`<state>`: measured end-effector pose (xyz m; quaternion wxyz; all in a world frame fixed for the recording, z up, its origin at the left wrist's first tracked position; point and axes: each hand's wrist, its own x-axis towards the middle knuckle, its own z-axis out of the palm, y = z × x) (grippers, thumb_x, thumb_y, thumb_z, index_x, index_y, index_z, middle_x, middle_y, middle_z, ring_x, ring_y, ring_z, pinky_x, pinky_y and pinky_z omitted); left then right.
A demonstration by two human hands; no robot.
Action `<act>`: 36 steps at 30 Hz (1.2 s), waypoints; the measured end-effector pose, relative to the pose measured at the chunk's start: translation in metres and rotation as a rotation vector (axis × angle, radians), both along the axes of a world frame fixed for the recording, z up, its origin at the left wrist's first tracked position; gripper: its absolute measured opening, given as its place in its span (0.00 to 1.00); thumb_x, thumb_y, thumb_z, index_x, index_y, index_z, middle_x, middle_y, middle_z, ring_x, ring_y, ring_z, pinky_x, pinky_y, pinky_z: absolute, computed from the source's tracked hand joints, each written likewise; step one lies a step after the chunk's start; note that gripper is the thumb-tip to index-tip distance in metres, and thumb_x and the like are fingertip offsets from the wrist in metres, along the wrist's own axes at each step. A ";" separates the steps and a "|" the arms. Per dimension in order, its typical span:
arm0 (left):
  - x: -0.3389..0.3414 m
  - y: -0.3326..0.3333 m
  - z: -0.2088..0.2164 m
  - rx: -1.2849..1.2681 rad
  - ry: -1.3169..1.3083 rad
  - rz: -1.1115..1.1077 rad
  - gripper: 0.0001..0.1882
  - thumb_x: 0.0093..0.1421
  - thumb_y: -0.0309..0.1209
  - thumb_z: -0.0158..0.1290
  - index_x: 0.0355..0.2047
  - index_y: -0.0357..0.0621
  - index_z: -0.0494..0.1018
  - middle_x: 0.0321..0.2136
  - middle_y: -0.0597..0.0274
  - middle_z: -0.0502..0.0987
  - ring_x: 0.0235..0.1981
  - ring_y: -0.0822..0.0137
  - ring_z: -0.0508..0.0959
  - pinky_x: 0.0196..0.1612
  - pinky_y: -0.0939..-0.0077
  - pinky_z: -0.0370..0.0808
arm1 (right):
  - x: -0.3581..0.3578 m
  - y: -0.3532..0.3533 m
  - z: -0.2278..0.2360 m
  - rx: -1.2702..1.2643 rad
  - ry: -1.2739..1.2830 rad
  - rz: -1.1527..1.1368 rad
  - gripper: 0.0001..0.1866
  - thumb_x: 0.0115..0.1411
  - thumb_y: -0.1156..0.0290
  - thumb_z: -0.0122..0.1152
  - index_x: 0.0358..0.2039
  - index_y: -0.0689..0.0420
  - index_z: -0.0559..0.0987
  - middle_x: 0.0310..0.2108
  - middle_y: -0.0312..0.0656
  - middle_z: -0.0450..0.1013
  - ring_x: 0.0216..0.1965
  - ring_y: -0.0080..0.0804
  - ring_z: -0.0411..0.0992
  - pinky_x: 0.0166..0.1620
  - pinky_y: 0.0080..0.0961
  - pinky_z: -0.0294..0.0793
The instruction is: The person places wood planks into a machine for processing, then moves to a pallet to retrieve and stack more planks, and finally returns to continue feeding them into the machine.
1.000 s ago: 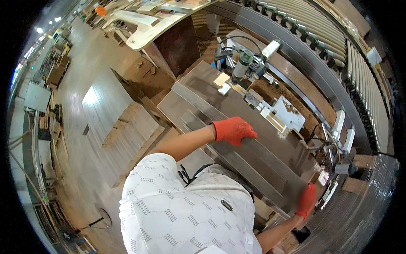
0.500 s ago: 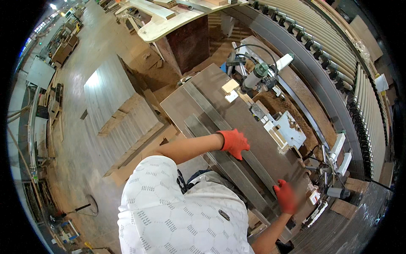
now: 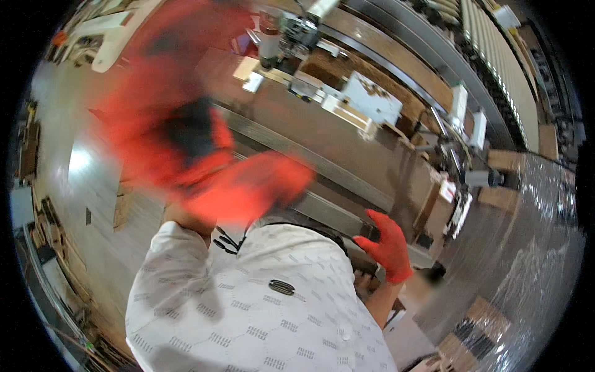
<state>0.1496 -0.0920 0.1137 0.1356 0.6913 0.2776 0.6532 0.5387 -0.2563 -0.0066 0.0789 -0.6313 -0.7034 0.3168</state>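
My left hand [image 3: 180,136], in a red glove with a dark patch, is raised close to the camera. Motion smears it badly, so its fingers and anything in them cannot be made out. Its bulk covers the left end of the workbench. To the right, my right hand [image 3: 387,248], also gloved in red, has thumb and fingers apart with nothing between them. It hovers by the near edge of the bench, beside the long grey-brown planks [image 3: 347,177]. These strips lie side by side on the brown bench top [image 3: 297,118].
Behind the bench stands a machine with a motor unit [image 3: 300,34], a pale metal plate [image 3: 372,99] and sawdust. A roller conveyor [image 3: 477,37] runs along the back. At right is a plastic-wrapped stack [image 3: 533,229]; stacked boards [image 3: 93,180] lie at left.
My left hand has risen from the planks toward the camera. My right hand has come off the planks and opened near the bench edge. The whole view has turned and shifted.
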 end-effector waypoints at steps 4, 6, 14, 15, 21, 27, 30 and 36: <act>0.012 -0.008 0.011 0.100 -0.165 -0.102 0.24 0.44 0.38 0.77 0.40 0.47 0.80 0.46 0.47 0.83 0.54 0.50 0.79 0.61 0.46 0.73 | -0.005 -0.016 -0.003 0.031 0.027 -0.048 0.38 0.51 0.52 0.81 0.60 0.54 0.79 0.58 0.49 0.79 0.59 0.52 0.75 0.62 0.46 0.73; 0.023 -0.003 0.009 0.115 -0.186 -0.158 0.25 0.45 0.38 0.77 0.41 0.47 0.79 0.47 0.47 0.83 0.55 0.50 0.79 0.61 0.46 0.73 | -0.012 -0.020 -0.002 0.062 0.003 -0.062 0.39 0.49 0.53 0.81 0.60 0.53 0.79 0.58 0.48 0.78 0.60 0.52 0.75 0.63 0.46 0.72; 0.040 0.017 -0.004 0.135 -0.195 -0.353 0.29 0.45 0.37 0.76 0.46 0.45 0.78 0.50 0.45 0.81 0.57 0.49 0.78 0.63 0.48 0.71 | -0.006 -0.029 -0.015 0.150 -0.150 -0.070 0.39 0.49 0.57 0.79 0.63 0.50 0.78 0.58 0.44 0.78 0.61 0.46 0.73 0.68 0.51 0.65; 0.035 0.013 0.001 0.125 -0.179 -0.364 0.29 0.45 0.37 0.76 0.47 0.44 0.77 0.50 0.45 0.81 0.58 0.49 0.77 0.63 0.48 0.71 | -0.003 -0.032 -0.016 0.150 -0.159 -0.065 0.39 0.49 0.58 0.79 0.63 0.49 0.77 0.58 0.44 0.78 0.61 0.45 0.73 0.69 0.52 0.63; 0.040 0.023 0.004 0.094 -0.177 -0.448 0.32 0.46 0.36 0.76 0.51 0.43 0.76 0.52 0.44 0.80 0.60 0.49 0.77 0.64 0.49 0.70 | -0.015 -0.035 -0.025 0.097 -0.196 -0.119 0.37 0.50 0.60 0.76 0.63 0.47 0.77 0.58 0.42 0.78 0.62 0.44 0.73 0.72 0.56 0.59; 0.048 0.007 0.019 0.087 -0.155 -0.440 0.35 0.46 0.36 0.75 0.54 0.41 0.75 0.54 0.43 0.80 0.61 0.48 0.76 0.66 0.51 0.69 | -0.013 -0.032 -0.019 0.118 -0.190 -0.062 0.40 0.52 0.47 0.77 0.64 0.46 0.76 0.60 0.42 0.76 0.64 0.46 0.71 0.73 0.60 0.55; 0.046 0.006 0.015 0.084 -0.186 -0.415 0.37 0.46 0.35 0.75 0.56 0.40 0.74 0.55 0.42 0.79 0.62 0.48 0.75 0.66 0.51 0.69 | -0.018 -0.035 -0.012 0.219 -0.228 -0.097 0.41 0.54 0.42 0.75 0.65 0.46 0.76 0.62 0.43 0.75 0.65 0.48 0.69 0.74 0.62 0.52; 0.068 -0.004 0.009 0.092 -0.175 -0.422 0.40 0.47 0.35 0.74 0.60 0.38 0.73 0.57 0.41 0.78 0.64 0.48 0.74 0.68 0.53 0.68 | 0.012 -0.071 -0.023 0.650 -0.316 -0.524 0.26 0.68 0.62 0.65 0.63 0.58 0.75 0.61 0.47 0.74 0.66 0.47 0.68 0.74 0.52 0.55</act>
